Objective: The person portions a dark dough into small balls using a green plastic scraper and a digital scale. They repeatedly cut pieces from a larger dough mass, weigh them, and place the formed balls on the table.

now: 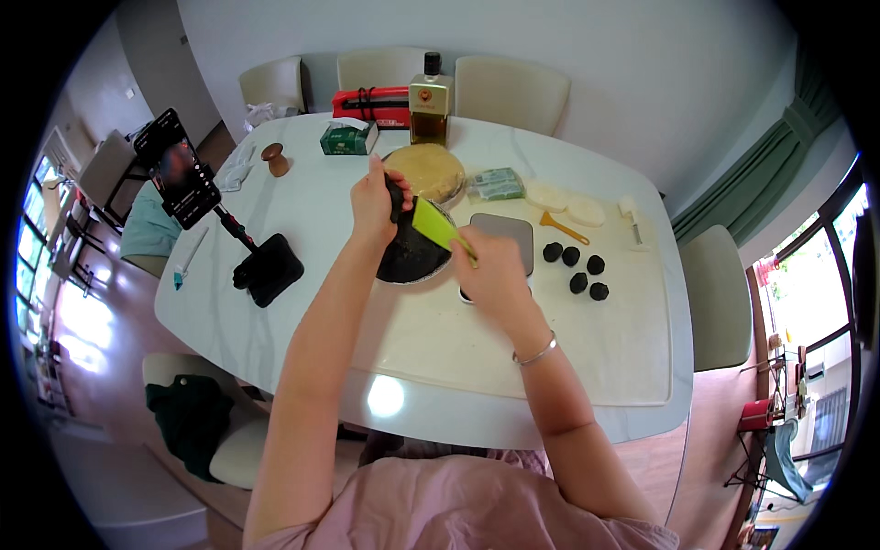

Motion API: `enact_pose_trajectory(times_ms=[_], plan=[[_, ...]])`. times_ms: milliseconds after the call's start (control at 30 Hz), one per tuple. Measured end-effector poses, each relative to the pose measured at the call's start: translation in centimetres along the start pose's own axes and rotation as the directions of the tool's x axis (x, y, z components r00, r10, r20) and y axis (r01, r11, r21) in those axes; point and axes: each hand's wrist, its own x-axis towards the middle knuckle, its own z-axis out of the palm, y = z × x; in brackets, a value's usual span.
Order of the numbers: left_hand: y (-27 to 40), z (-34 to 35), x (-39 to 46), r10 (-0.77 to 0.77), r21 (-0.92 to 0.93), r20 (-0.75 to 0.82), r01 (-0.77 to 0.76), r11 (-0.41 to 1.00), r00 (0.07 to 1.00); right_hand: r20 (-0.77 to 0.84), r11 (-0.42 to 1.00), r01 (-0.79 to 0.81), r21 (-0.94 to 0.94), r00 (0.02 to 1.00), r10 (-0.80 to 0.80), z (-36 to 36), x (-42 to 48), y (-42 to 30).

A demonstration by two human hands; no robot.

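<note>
My left hand (375, 210) grips a lump of black dough (395, 196) above a round bowl whose rim shows foil or metal. Black dough (411, 258) fills that bowl. In my right hand (491, 268) is a lime-green plastic scraper (433, 225), its blade reaching over the bowl close to the lump. My right forearm and hand partly cover a grey kitchen scale (517, 234). Several black dough balls (578, 282) lie on the cream mat (591, 357) to the right. Behind the bowl is a round mass of yellow dough (426, 168), seemingly under clear wrap.
A phone (177, 168) stands on a black holder (268, 271) at left. Toward the back are a wooden press (275, 159), a tissue pack (348, 139), a red box (347, 104) and a bottle (430, 103). An orange spatula (565, 228) and a white plunger mold (634, 223) lie right.
</note>
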Motion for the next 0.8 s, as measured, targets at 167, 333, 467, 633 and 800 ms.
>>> enact_pose_trajectory(times_ms=[167,333,467,633,800], plan=[[-0.7,-0.4,0.6,-0.024,0.04,-0.017,0.024,0.999,1.0,-0.049,0.974,-0.159,0.164,0.984,0.169,-2.7,-0.8,1.0],[-1.5,0.0,0.5,-0.006,0.118,0.023,0.003,0.993,1.0,-0.037,0.98,-0.093,0.175,0.994,0.101,-2.6,-0.8,1.8],[-1.3,-0.4,0.5,-0.026,0.135,0.093,0.013,0.991,0.995,-0.011,0.996,-0.007,0.084,1.0,0.008,-1.0,-0.8,2.7],[-0.4,-0.7,0.6,-0.149,-0.014,0.189,0.155,0.988,0.971,-0.019,0.94,0.175,-0.294,0.982,-0.189,0.1,0.3,2.0],[-0.3,-1.2,0.6,-0.146,-0.03,0.283,0.161,0.986,0.948,0.067,0.824,0.371,-0.428,0.922,-0.381,0.2,2.4,2.4]])
